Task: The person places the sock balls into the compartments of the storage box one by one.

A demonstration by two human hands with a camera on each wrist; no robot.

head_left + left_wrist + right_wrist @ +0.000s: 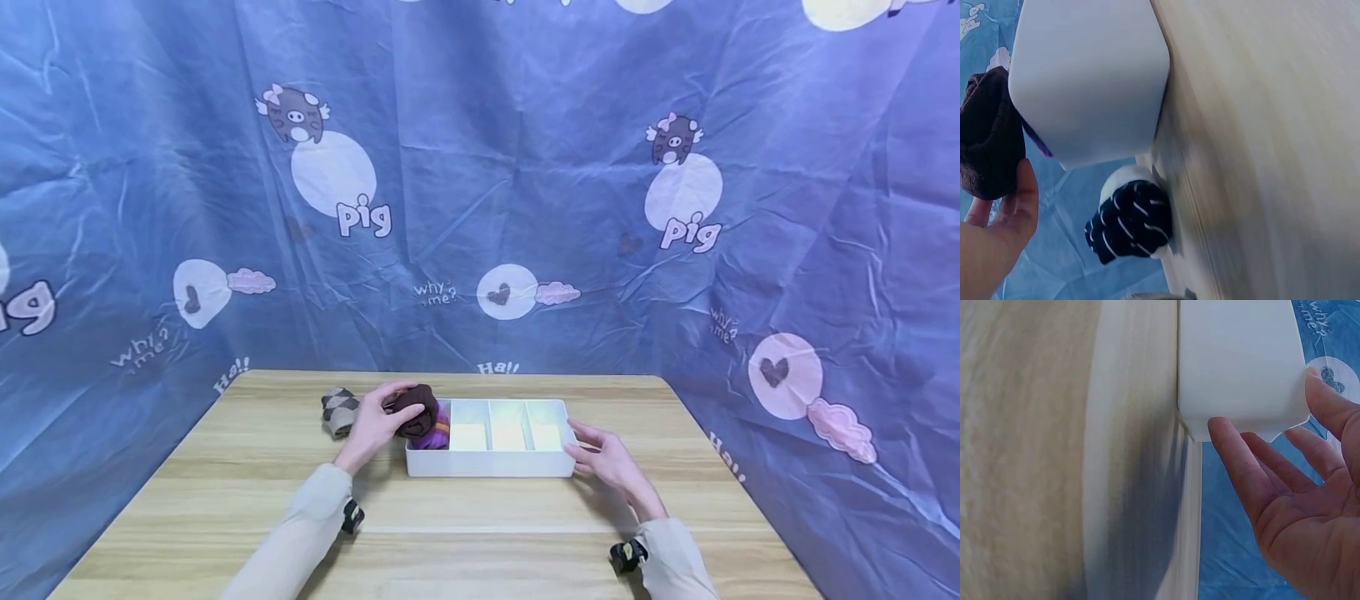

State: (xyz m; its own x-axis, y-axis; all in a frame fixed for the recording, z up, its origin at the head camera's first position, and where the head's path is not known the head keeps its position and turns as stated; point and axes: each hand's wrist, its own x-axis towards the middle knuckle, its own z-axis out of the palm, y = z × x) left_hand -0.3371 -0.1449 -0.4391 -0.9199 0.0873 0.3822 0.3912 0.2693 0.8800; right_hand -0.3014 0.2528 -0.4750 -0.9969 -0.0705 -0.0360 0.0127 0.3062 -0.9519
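Note:
My left hand (380, 419) holds a dark brown rolled sock (417, 412) at the left end of a white divided box (491, 463). In the left wrist view, the fingers support the brown sock (991, 137) from below, beside the box's end wall (1088, 81). A purple sock with orange stripes (437, 437) sits in the leftmost compartment, partly covered by the brown one. At the opposite end, my right hand (611, 458) grips the box. The right wrist view has its thumb at the rim and spread fingers against the end wall (1241, 375).
A grey argyle sock (340, 412) lies on the wooden table (480, 533), left of the box. The left wrist view also has a black-and-white patterned sock (1132, 219) beyond the box. A blue printed curtain (465, 167) hangs behind the table and along its sides.

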